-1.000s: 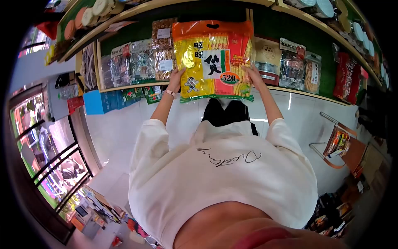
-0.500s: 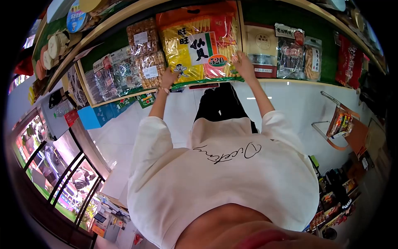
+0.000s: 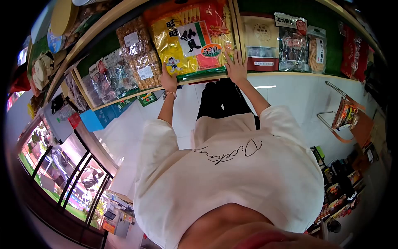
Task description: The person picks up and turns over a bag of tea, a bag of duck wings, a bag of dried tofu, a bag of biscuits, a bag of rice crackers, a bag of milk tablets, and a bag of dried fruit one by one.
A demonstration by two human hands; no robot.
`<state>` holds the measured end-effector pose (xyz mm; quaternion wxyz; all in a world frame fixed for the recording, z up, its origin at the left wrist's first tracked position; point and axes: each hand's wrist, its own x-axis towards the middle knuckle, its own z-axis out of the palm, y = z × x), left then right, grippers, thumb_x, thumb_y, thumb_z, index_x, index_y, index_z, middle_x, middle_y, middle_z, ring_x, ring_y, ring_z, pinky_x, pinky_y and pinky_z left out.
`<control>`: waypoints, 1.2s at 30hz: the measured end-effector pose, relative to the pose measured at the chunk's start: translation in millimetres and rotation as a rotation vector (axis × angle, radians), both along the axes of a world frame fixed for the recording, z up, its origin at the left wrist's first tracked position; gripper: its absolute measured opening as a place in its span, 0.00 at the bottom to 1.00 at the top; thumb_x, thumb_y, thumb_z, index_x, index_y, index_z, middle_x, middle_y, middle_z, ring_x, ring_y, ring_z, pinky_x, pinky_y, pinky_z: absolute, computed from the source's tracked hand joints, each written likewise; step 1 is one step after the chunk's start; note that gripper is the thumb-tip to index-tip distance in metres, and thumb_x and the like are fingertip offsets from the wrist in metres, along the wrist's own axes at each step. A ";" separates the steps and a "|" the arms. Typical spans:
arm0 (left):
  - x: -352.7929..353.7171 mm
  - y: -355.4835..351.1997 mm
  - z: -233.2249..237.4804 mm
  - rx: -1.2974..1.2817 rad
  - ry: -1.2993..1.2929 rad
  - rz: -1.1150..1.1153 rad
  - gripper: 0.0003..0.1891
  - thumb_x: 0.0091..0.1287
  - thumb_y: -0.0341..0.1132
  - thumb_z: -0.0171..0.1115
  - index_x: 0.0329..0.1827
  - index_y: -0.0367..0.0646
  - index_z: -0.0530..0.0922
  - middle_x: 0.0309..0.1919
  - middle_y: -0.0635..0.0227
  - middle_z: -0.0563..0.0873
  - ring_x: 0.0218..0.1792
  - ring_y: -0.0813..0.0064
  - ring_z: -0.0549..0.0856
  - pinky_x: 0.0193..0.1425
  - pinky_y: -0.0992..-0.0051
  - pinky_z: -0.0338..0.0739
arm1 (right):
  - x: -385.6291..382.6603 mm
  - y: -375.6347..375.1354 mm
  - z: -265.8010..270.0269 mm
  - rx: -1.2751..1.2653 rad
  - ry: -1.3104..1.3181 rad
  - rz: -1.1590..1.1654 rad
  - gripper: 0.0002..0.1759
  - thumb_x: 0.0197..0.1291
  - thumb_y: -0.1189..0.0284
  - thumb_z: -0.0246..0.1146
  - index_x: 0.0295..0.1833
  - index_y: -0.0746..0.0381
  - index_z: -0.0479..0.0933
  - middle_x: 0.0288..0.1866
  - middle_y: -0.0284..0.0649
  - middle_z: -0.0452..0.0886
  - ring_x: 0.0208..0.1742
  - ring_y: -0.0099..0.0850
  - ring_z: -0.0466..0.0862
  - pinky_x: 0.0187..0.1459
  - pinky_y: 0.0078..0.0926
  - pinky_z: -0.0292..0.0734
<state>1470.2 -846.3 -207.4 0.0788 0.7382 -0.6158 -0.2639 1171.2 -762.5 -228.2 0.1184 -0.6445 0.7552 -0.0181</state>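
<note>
A large yellow and red snack bag (image 3: 195,41) lies face up in a wooden-edged shelf compartment, its green bottom edge just behind the front rail (image 3: 190,81). At its lower left corner is my left hand (image 3: 168,81), touching the bag beside the brown cluster packs (image 3: 145,68); its fingers are partly hidden. My right hand (image 3: 237,68) rests on the lower right edge of the bag by the wooden divider (image 3: 238,29), fingers stretched out and apart. To the right of the divider is a beige and red pouch (image 3: 261,41).
Clear packs (image 3: 120,74) lie in the left part of the shelf. Further right are a dark clear pack (image 3: 293,47), a small pouch (image 3: 317,52) and a red bag (image 3: 353,56). A blue box (image 3: 93,120) and a brown folding chair (image 3: 352,124) stand below the shelf.
The bag has shifted inward, and the front rail now shows below it. My right hand's fingers have spread over the bag's edge. The view has moved slightly.
</note>
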 end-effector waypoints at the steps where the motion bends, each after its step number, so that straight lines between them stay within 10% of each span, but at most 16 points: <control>1: 0.4 -5.6 -3.0 -0.045 0.001 -0.011 0.39 0.48 0.28 0.67 0.65 0.52 0.60 0.41 0.49 0.79 0.42 0.50 0.78 0.45 0.59 0.73 | -0.5 -3.5 0.0 0.026 0.005 0.004 0.31 0.62 0.53 0.46 0.71 0.38 0.48 0.72 0.46 0.49 0.73 0.41 0.46 0.66 0.57 0.35; 20: 10.0 84.9 10.0 0.045 -0.226 -0.504 0.42 0.51 0.46 0.62 0.70 0.50 0.52 0.68 0.53 0.56 0.65 0.54 0.61 0.60 0.53 0.63 | -5.5 47.4 24.1 0.215 -0.174 0.218 0.43 0.54 0.58 0.59 0.72 0.47 0.44 0.72 0.39 0.49 0.72 0.37 0.48 0.68 0.50 0.42; 31: 22.3 42.6 17.6 0.364 -0.160 -0.566 0.40 0.47 0.54 0.61 0.63 0.43 0.63 0.61 0.55 0.69 0.60 0.59 0.70 0.61 0.61 0.65 | 17.9 39.7 23.4 0.453 -0.077 0.071 0.41 0.51 0.60 0.60 0.71 0.49 0.50 0.74 0.38 0.45 0.72 0.33 0.50 0.68 0.48 0.42; 34: 45.8 54.7 1.3 0.164 -0.265 -0.811 0.39 0.50 0.56 0.59 0.62 0.40 0.65 0.55 0.52 0.74 0.58 0.58 0.72 0.60 0.65 0.67 | 4.8 67.0 38.9 0.431 0.008 0.065 0.35 0.54 0.59 0.55 0.69 0.48 0.55 0.71 0.36 0.54 0.71 0.35 0.54 0.68 0.49 0.44; 36: 38.7 28.9 -5.8 0.472 -0.244 -0.725 0.38 0.49 0.55 0.60 0.60 0.39 0.67 0.54 0.50 0.75 0.57 0.56 0.74 0.59 0.66 0.67 | 11.8 112.8 39.0 0.526 -0.018 -0.042 0.30 0.54 0.59 0.54 0.65 0.50 0.61 0.67 0.36 0.61 0.69 0.35 0.58 0.66 0.50 0.48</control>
